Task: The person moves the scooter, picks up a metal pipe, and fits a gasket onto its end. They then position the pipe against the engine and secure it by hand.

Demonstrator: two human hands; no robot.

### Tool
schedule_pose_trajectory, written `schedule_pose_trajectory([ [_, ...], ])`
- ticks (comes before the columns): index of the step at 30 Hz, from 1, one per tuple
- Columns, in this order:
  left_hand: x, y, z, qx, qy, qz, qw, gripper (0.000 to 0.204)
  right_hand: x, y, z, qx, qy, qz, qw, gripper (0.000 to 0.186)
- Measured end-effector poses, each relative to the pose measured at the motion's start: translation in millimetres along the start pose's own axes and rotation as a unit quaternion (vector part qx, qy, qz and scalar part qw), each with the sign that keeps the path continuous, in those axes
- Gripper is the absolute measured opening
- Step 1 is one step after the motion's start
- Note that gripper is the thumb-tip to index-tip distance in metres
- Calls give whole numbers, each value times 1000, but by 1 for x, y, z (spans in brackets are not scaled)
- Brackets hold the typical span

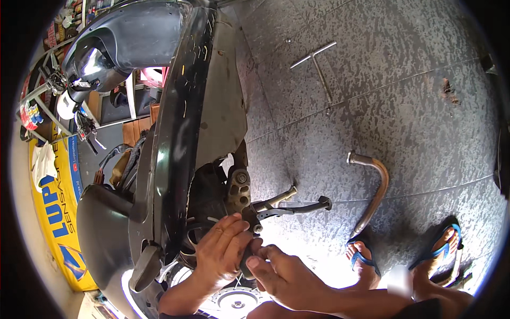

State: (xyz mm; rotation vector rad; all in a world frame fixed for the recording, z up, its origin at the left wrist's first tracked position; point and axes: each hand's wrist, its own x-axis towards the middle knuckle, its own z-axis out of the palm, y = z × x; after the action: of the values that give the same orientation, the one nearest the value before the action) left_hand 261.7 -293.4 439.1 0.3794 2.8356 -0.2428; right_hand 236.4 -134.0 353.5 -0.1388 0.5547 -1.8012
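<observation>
Basically, my left hand (220, 250) and right hand (281, 276) both clenched a dark tool (247, 266); stiff, best gripped mid-handle between my fingers.

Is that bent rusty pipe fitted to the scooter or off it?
Off. The bent pipe lies loose on the grey floor, apart from the scooter, beside a sandalled foot.

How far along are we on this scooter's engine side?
Done: the exhaust pipe is off and lies on the floor, with a T-handle wrench beyond it. In hand: the left hand and right hand grip a dark tool at the engine. Left: the pipe is not refitted.
</observation>
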Motion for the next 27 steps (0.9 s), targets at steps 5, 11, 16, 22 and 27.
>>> schedule_pose_trajectory([
  [5, -3, -1, 9, 6, 17, -9, 1000, 20, 16, 31, -7, 129, -242, 276, 921, 58],
  [11, -7, -2, -3, 50, -64, -50, 995, 17, 8, 35, 32, 319, -35, 159, 934, 39],
  [16, 2, -2, -19, 22, -134, -68, 988, 22, 8, -2, 7, 177, -50, 208, 961, 38],
  [22, -2, -5, -14, 60, -168, -56, 982, 25, 15, 6, 15, -223, 72, -2, 972, 39],
  [27, 5, -4, -13, 66, -163, -76, 982, 35, 26, 20, 2, -222, 61, -52, 972, 63],
])
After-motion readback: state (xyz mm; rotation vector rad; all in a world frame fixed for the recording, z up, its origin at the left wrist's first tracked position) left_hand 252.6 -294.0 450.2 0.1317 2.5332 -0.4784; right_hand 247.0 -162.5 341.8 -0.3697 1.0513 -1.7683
